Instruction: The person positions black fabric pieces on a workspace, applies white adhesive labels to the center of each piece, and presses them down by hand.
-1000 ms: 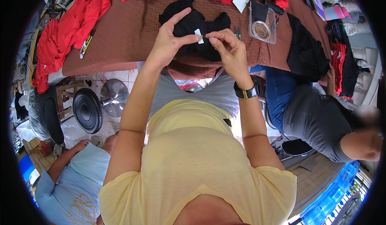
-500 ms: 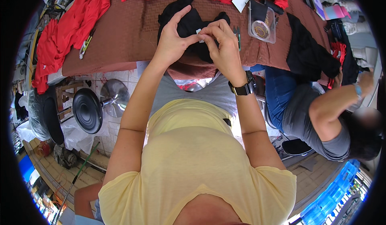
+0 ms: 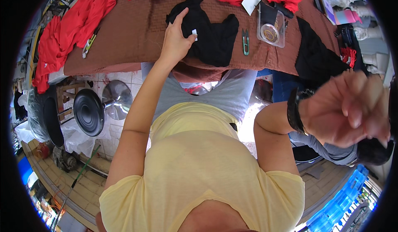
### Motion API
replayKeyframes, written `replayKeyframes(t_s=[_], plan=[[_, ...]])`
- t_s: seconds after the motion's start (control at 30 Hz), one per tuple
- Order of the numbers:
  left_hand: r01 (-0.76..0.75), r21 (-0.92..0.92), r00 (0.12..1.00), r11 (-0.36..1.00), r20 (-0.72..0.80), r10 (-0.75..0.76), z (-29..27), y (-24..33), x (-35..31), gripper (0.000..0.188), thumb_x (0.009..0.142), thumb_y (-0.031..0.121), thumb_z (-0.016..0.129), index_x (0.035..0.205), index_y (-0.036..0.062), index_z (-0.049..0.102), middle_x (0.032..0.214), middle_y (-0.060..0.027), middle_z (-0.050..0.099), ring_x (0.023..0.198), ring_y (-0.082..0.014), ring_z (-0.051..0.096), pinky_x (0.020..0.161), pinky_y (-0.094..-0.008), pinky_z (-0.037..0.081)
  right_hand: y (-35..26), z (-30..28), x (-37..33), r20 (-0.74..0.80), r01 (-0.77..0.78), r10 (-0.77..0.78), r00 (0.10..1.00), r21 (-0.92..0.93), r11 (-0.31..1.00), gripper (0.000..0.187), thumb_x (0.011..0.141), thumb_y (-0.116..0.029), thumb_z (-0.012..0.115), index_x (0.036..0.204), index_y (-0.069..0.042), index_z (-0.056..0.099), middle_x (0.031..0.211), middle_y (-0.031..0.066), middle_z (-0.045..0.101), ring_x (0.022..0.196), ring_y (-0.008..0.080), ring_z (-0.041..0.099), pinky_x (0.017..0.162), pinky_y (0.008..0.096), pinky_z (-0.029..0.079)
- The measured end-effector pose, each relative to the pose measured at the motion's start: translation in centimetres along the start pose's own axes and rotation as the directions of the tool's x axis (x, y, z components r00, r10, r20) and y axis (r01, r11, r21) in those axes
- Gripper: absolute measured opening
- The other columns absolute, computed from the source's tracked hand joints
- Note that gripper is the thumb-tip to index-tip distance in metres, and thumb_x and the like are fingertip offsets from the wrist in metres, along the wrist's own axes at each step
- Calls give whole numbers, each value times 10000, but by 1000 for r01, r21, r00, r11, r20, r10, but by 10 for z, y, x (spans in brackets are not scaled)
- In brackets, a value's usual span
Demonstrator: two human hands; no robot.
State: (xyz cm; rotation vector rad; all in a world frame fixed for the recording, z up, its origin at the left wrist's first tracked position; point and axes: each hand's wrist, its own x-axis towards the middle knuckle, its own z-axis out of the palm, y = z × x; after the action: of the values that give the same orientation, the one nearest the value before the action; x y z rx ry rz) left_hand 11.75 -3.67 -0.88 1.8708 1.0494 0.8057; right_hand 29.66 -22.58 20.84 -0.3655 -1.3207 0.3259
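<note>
A black garment (image 3: pixel 215 39) lies on the brown-covered table in front of me, a small white label (image 3: pixel 194 32) on it. My left hand (image 3: pixel 176 41) holds the garment at its left part, thumb at the label and fingers on the cloth. My right hand (image 3: pixel 344 107), wearing a black watch, is raised far out to the right, close to the camera and partly blurred. Its fingers are pressed together; I cannot make out what is between them. Green-handled thread snips (image 3: pixel 245 42) lie right of the garment.
A clear plastic box (image 3: pixel 271 35) with a small round container stands right of the snips. Red cloth (image 3: pixel 74 28) covers the table's left, with a yellow-green cutter (image 3: pixel 88 45) beside it. More black cloth (image 3: pixel 319 51) hangs at right. A person (image 3: pixel 344 151) sits there, partly behind my right hand.
My right hand has left the label and swung up and out to the right, away from the garment. My left hand stays on the cloth. The snips now show fully.
</note>
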Motion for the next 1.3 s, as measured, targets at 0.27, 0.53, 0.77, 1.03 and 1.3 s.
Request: replayKeyframes(t_s=[0.27, 0.53, 0.77, 1.03, 1.3], plan=[[78, -437, 987, 896, 159, -8, -7, 4, 2, 841, 739, 0, 853, 1508, 29, 513, 1383, -136, 622, 1269, -198, 586, 1104, -341, 451, 46, 27, -31, -234, -391, 315, 920, -474, 789, 146, 937, 82, 665, 1081, 57, 658, 1011, 150, 678, 810, 157, 699, 717, 267, 580], [117, -595, 976, 795, 219, 21, -22, 22, -2, 879, 706, 87, 894, 1495, -11, 518, 1438, -167, 586, 1351, -227, 530, 1170, -348, 359, 126, -3, -120, -92, -420, 568, 818, -770, 480, 112, 915, 6, 721, 1024, -10, 737, 869, 75, 619, 701, 166, 618, 635, 293, 508], [84, -574, 980, 814, 197, 38, -22, 22, -1, 876, 704, 88, 899, 1488, -19, 523, 1446, -167, 581, 1371, -223, 511, 1196, -356, 318, 124, 3, -122, -115, -430, 551, 827, -761, 486, 161, 908, 11, 732, 1062, -21, 769, 830, 78, 546, 687, 165, 568, 608, 301, 480], [92, -574, 977, 814, 211, 38, -20, 20, -1, 881, 703, 94, 902, 1489, -21, 521, 1454, -161, 579, 1374, -217, 506, 1202, -356, 306, 124, 1, -123, -105, -403, 535, 838, -781, 477, 181, 887, 26, 746, 1057, -27, 779, 804, 73, 524, 670, 162, 546, 594, 300, 460], [84, -559, 977, 825, 208, 42, -18, 21, -2, 880, 704, 117, 904, 1486, -21, 524, 1453, -159, 582, 1362, -216, 515, 1193, -348, 319, 130, -2, -129, -141, -438, 531, 836, -753, 490, 155, 879, 6, 764, 1026, -38, 785, 777, 57, 518, 653, 156, 521, 574, 301, 419]])
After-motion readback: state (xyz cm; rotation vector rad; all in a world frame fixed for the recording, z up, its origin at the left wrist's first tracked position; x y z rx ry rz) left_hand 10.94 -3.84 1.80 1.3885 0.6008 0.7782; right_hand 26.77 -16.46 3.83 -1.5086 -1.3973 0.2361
